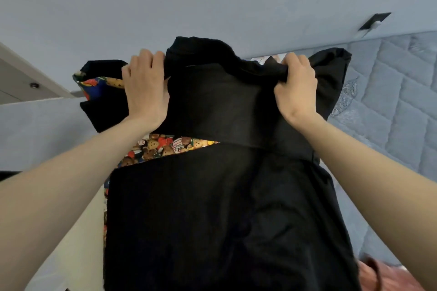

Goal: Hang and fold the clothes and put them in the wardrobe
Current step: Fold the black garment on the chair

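Note:
I hold a black garment point(220, 208) up in front of me; it fills the middle and bottom of the view. A lining with a teddy-bear print point(165, 146) shows at its left side and near the collar. My left hand point(145, 87) grips the top of the garment at the left shoulder, fingers curled over the edge. My right hand point(296, 87) pinches a bunch of the black cloth at the right shoulder. Whether a hanger sits inside is hidden by the cloth.
A quilted grey-blue mattress point(390, 111) lies to the right. A pale wall point(212, 0) is behind, with a dark wall plate point(374, 21). A white furniture panel point(28, 82) is at the left. Something pink point(383, 276) lies at the bottom right.

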Tool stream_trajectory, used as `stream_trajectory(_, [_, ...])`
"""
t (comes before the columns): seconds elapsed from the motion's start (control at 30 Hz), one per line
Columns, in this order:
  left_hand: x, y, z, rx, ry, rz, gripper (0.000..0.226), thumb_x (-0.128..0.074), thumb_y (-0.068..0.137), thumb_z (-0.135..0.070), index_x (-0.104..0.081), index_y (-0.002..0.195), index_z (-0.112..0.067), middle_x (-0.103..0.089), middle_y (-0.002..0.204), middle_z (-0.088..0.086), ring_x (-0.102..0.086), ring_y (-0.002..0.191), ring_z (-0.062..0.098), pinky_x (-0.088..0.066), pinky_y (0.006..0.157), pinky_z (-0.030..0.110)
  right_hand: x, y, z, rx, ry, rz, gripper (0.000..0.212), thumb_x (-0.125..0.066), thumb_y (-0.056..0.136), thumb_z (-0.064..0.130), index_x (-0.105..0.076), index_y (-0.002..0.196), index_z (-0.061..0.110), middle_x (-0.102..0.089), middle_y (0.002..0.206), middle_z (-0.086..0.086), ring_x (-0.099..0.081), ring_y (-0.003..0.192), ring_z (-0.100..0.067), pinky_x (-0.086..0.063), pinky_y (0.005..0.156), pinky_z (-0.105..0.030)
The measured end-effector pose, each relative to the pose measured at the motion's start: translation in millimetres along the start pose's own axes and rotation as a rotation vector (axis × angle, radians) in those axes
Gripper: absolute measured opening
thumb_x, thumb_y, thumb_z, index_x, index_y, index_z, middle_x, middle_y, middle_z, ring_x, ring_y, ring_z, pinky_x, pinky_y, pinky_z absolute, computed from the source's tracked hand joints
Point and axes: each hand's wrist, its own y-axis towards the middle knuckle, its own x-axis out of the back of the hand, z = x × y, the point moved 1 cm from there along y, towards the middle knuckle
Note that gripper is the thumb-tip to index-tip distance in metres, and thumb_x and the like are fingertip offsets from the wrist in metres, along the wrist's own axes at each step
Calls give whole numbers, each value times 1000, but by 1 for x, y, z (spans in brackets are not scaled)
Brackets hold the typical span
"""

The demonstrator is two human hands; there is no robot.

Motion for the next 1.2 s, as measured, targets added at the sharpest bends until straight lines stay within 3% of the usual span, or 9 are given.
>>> stream_trajectory(0.2, [30,-76,14,-91,-119,-1,36,-66,69,7,-56,100,-7,-51,101,13,-45,89,30,-31,79,38,20,-79,-5,-14,66,-15,30,-44,67,-13,-41,82,13,-40,89,-4,-36,67,-27,-20,59,-33])
stream_trajectory(0.47, [49,-210,33,-390,-35,352,52,-77,44,10,-60,91,-6,-57,85,11,-59,71,33,-48,61,38,29,-229,-33,-67,-289,134,29,-59,67,-2,-43,84,14,-45,88,-6,-46,64,-37,-32,58,-35])
stream_trajectory(0.6, [30,-251,38,-355,116,837,47,-68,81,-17,-42,120,-21,-48,113,1,-56,94,19,-43,72,29,17,-275,-53,-325,-460,597,25,-58,82,13,-41,100,20,-49,102,-5,-58,81,-35,-35,63,-33])
stream_trajectory(0.73, [23,-266,43,-96,-211,1291,46,-72,80,-34,-44,116,-31,-42,106,-9,-49,89,8,-47,77,27,15,-284,-56,-402,-608,932,30,-51,89,18,-50,119,18,-53,120,-7,-57,109,-32,-37,76,-33])
stream_trajectory(0.8, [23,-261,37,-92,-338,1177,33,-72,81,-31,-53,108,-36,-42,98,-13,-49,90,5,-46,79,25,13,-276,-49,-301,-569,714,22,-48,87,13,-56,107,17,-61,111,-7,-57,103,-31,-36,74,-33])
stream_trajectory(0.87, [22,-250,25,-119,-393,828,22,-65,87,-27,-58,108,-32,-46,99,-11,-49,96,10,-45,84,28,7,-264,-38,-106,-490,468,24,-49,86,14,-56,108,17,-60,114,-6,-52,106,-29,-38,81,-37])
stream_trajectory(0.97, [7,-231,0,-134,-259,483,42,-53,94,-26,-47,135,-26,-45,131,4,-41,123,23,-36,101,40,-21,-241,-22,22,-375,428,48,-48,92,25,-41,139,27,-32,151,-4,-28,137,-30,-19,111,-53])
stream_trajectory(1.07, [-27,-223,-20,-60,-86,622,57,-35,99,-40,-10,150,-40,-1,159,3,0,145,33,-7,112,60,-61,-225,-26,104,-449,592,62,-34,98,47,-1,150,42,10,161,0,9,145,-37,5,108,-69])
stream_trajectory(1.2, [-71,-249,-3,2,73,794,63,-10,89,-68,32,135,-54,42,148,-5,36,136,32,11,103,71,-79,-222,-84,322,-685,732,66,-1,87,72,32,139,49,34,154,7,30,140,-36,13,103,-72])
